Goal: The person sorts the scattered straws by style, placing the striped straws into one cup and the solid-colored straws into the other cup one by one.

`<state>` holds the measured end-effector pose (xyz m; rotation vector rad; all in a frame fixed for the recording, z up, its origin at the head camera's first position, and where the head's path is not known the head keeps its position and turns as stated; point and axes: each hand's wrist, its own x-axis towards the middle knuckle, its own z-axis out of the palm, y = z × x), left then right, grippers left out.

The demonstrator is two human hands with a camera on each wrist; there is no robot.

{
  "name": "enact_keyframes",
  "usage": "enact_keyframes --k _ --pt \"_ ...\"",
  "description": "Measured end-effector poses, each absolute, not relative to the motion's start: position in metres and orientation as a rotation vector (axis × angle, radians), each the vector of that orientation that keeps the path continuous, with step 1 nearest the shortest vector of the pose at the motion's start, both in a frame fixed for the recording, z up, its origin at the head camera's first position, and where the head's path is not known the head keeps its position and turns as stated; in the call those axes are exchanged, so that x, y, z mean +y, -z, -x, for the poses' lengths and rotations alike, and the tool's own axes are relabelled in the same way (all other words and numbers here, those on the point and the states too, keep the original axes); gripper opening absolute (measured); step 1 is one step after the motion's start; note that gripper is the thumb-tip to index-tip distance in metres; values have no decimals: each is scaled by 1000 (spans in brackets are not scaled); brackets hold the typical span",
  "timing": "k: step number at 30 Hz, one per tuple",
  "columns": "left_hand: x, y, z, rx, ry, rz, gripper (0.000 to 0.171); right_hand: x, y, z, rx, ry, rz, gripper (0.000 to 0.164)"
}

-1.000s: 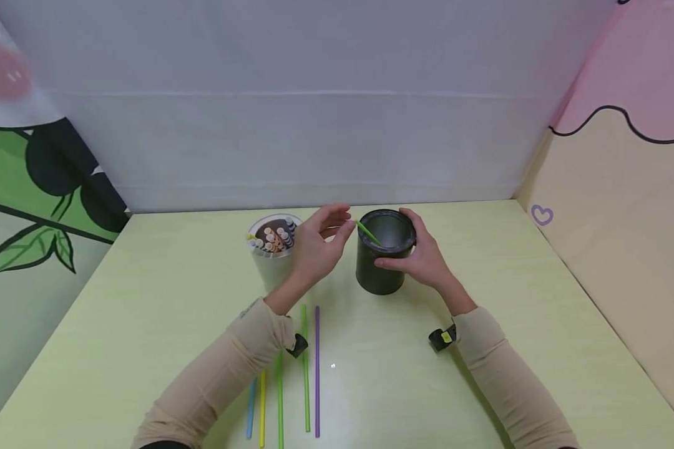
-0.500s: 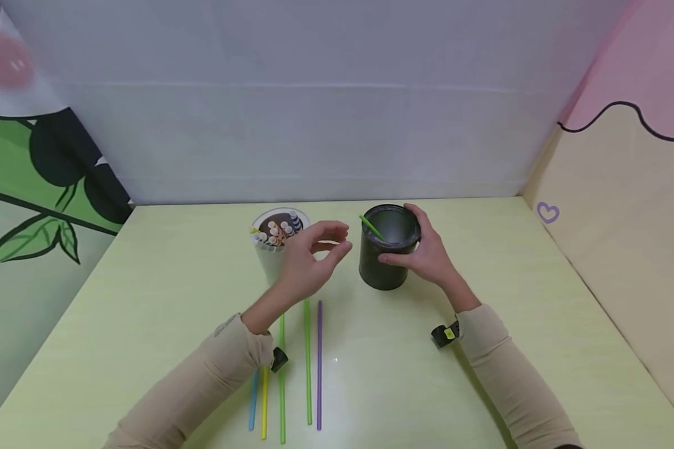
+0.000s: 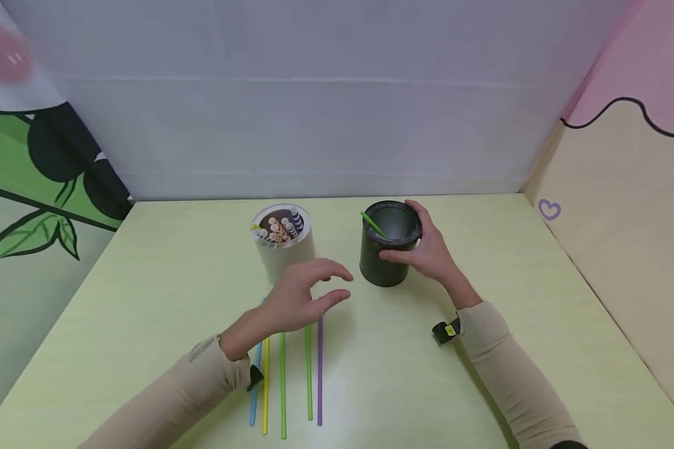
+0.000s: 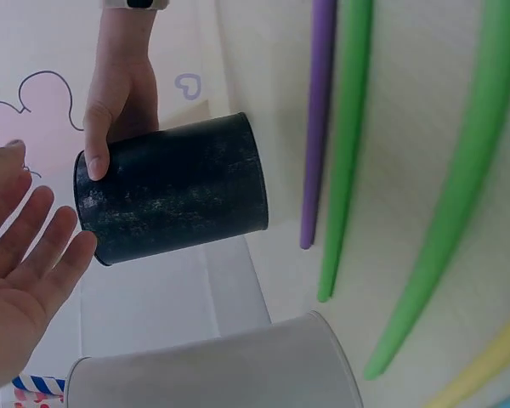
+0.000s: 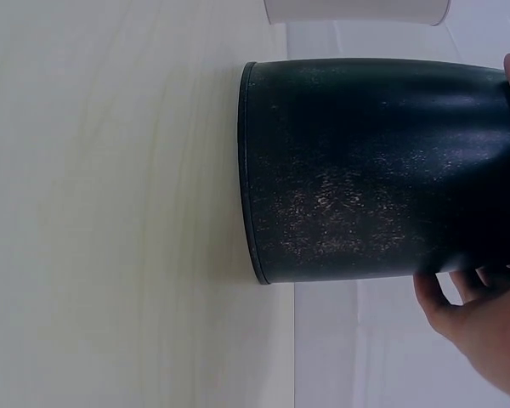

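Observation:
My right hand grips the upper rim of a black canister standing on the table, thumb at the front. One green straw leans inside it, its end poking above the rim. My left hand is apart from the canister, its fingers spread from the thumb with nothing between them. Below the left hand several straws lie side by side: a blue straw, a yellow straw, green straws and a purple straw. The left forearm partly hides the blue one.
A white canister stands left of the black one. Several striped paper straws are bunched inside it. A light wooden table carries everything, with a pale wall panel rising at its back edge.
My left hand has let go of the green straw, leaving it in the black canister. It has moved back toward the loose straws and its fingers have spread. The right hand keeps its hold.

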<state>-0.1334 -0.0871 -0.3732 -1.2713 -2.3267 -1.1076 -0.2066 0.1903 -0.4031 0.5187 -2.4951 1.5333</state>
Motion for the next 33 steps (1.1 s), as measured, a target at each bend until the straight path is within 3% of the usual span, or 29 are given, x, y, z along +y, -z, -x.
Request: enact_keyframes --k 21,33 --pt "-101 396 81 -2592 472 1950 22 189 402 206 -2485 -1543 -511 105" --pt "-102 403 58 -2520 162 2069 30 190 403 207 -2487 -1541 -510 105"
